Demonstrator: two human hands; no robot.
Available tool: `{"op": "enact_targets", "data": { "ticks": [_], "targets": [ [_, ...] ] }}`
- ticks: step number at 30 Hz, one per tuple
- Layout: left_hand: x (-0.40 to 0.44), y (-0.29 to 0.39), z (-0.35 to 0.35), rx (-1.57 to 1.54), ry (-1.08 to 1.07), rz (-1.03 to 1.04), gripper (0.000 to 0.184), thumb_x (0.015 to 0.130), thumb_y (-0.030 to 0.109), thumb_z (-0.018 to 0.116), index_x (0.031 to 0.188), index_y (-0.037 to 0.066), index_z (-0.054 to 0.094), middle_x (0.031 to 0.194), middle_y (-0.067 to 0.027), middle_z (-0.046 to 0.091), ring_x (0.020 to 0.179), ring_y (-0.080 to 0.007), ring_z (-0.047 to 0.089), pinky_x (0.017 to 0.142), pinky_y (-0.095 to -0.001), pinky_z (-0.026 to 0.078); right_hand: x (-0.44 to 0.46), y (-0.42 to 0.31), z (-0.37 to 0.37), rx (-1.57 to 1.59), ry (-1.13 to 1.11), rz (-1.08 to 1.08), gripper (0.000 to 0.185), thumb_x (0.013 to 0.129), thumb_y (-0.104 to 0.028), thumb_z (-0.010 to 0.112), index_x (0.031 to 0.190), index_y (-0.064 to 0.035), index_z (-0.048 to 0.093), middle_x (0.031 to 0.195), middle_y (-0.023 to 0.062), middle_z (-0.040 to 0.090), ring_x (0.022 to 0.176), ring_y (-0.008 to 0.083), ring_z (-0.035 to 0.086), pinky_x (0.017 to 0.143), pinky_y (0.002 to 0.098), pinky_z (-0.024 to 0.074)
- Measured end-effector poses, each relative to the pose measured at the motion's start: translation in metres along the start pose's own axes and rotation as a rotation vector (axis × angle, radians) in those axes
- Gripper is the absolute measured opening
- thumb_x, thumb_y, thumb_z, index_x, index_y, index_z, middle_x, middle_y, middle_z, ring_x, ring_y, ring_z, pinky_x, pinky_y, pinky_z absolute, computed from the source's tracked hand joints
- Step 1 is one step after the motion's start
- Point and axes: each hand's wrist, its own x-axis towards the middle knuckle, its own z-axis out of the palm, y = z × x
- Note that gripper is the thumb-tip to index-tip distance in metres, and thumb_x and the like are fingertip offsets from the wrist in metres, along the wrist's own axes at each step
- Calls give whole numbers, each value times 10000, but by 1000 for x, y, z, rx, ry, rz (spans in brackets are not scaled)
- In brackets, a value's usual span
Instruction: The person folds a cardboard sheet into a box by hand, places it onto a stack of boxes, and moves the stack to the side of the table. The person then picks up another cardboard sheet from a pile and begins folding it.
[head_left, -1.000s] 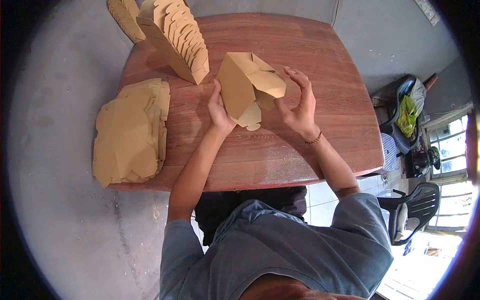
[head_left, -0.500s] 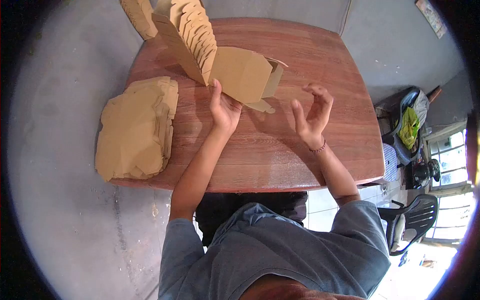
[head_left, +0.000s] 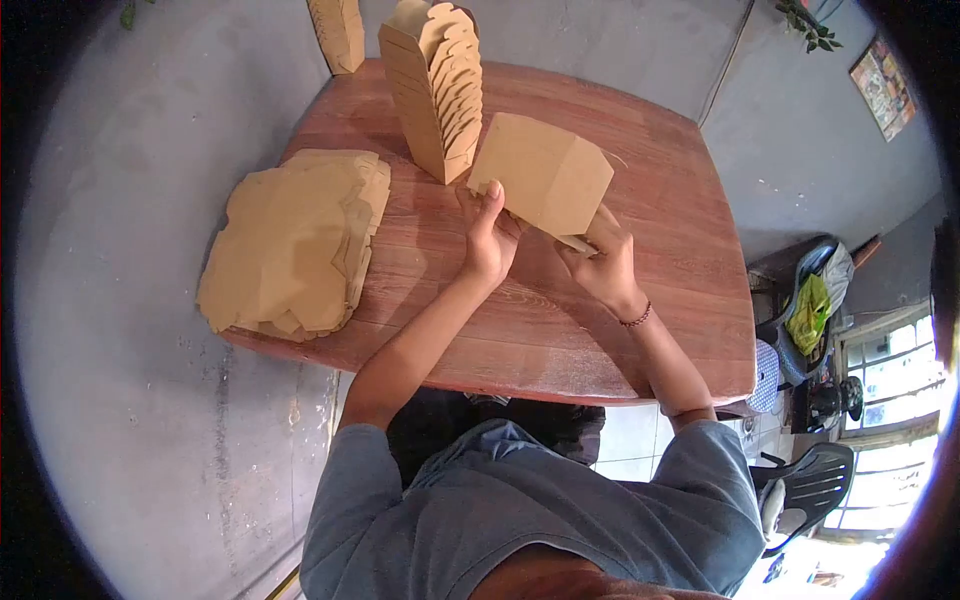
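Observation:
A brown cardboard box [head_left: 545,172], partly folded, is held up over the table between both hands. My left hand [head_left: 489,232] grips its near left edge, with the thumb on top and the other fingers underneath. At the right end my right hand [head_left: 608,258] has its fingers closed on the lower flaps, some of them hidden behind the cardboard. Just beyond my left hand stands a tall stack of nested folded boxes [head_left: 435,95]. To the left lies a pile of flat cardboard blanks [head_left: 290,240].
The wooden table [head_left: 660,300] has rounded edges and meets a grey wall on the left. Another stack of folded boxes [head_left: 338,35] stands at the far left corner. Plastic chairs [head_left: 815,490] and a yellow-green bag [head_left: 808,312] are off to the right.
My right hand has moved in from the right and taken hold of the box's flaps. The box has shifted right, away from the tall stack, and my view has turned slightly.

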Motion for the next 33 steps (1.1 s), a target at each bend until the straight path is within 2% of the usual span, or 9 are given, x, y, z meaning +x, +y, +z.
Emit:
{"op": "enact_targets", "data": {
  "ticks": [7,9,12,14,18,20,23,27,33],
  "targets": [
    [4,34,46,30,10,291,535,989,415,619,1406,156,405,1311,2,505,1160,-141,522,893,-338,491,47,-36,-14,65,-12,-123,330,722,75,747,1017,-72,775,1009,123,746,1010,306,684,826,393,568],
    [12,39,57,17,26,294,537,996,426,608,1408,157,394,1310,4,501,1159,-138,517,887,-342,490,59,-36,-17,41,73,-237,187,782,42,796,948,-40,772,935,83,753,925,192,705,800,330,566],
    [18,55,62,40,-21,263,559,1016,447,573,1424,139,348,1326,-3,493,1181,-161,508,923,-354,479,73,-39,-36,93,-4,-86,281,764,69,762,1018,-51,776,1045,110,755,991,210,698,848,354,578],
    [27,69,60,-27,-149,357,655,1008,334,624,1438,116,181,1401,-132,364,1247,-200,462,984,-393,490,89,-46,-48,128,26,-113,259,799,60,740,1032,-47,774,1050,106,754,957,165,694,867,327,573],
    [74,118,53,566,-80,684,655,974,393,657,1404,43,309,1328,-153,462,1259,-254,468,1075,-454,394,129,-58,-76,200,28,16,194,896,-73,713,1076,-19,760,1008,63,757,942,142,688,885,291,545],
    [106,136,39,1334,170,1159,552,940,379,684,1320,39,474,1323,-171,506,1286,-336,456,1111,-483,318,154,-71,-87,117,-18,117,313,897,-220,753,1084,32,741,998,84,757,939,156,689,861,300,535],
    [121,155,38,1399,73,1277,467,917,331,696,1272,60,559,1354,-176,515,1304,-395,425,1116,-503,293,177,-61,-83,280,-12,192,445,872,-235,794,1125,112,677,1072,159,721,1015,223,696,983,356,540],
    [111,160,46,1206,-142,1057,501,909,333,698,1313,76,551,1383,-150,524,1314,-389,415,1116,-515,294,184,-62,-74,284,-11,186,512,839,-323,817,1117,91,701,1006,161,743,950,195,697,877,311,523],
    [116,172,43,1383,5,1155,571,891,423,704,1300,44,579,1399,-149,530,1383,-406,374,1144,-516,290,186,-75,-75,419,-38,163,493,878,-223,785,1172,141,629,1099,195,704,1068,255,680,1017,382,513]
  ]
}}
